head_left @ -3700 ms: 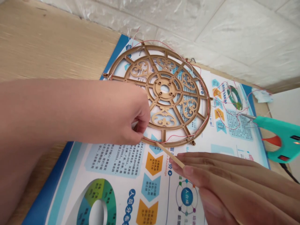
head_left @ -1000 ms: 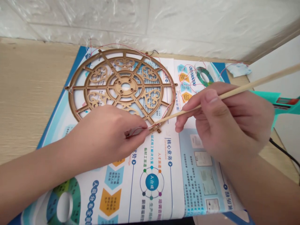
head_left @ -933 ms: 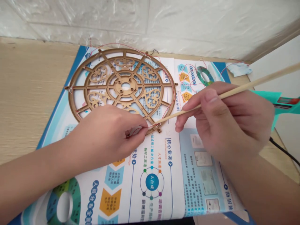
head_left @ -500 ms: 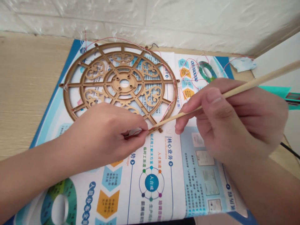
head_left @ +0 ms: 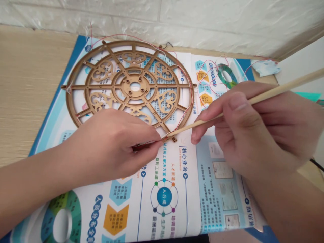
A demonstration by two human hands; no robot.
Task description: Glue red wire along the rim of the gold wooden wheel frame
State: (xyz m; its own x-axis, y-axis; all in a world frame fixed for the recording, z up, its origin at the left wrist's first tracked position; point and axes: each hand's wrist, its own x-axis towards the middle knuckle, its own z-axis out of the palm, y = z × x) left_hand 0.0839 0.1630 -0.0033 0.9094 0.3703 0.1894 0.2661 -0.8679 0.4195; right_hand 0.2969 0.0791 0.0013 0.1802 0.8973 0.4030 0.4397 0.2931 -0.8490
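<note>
A round gold openwork frame lies on a printed sheet. My left hand pinches thin red and white wires at the frame's near rim, its fingers closed. In my right hand is a thin wooden stick, held like a pen, with its tip touching the rim beside my left fingertips. A red wire runs along the right side of the frame to that spot. The rim's near left part is hidden behind my left hand.
Loose red wires curl over the sheet right of the frame. A crumpled white-blue wrapper lies at the back right, a green object behind my right hand. A white brick-patterned wall stands behind.
The view has shifted slightly. Both hands keep their grips, and the stick's tip remains at the near rim by my left fingertips.
</note>
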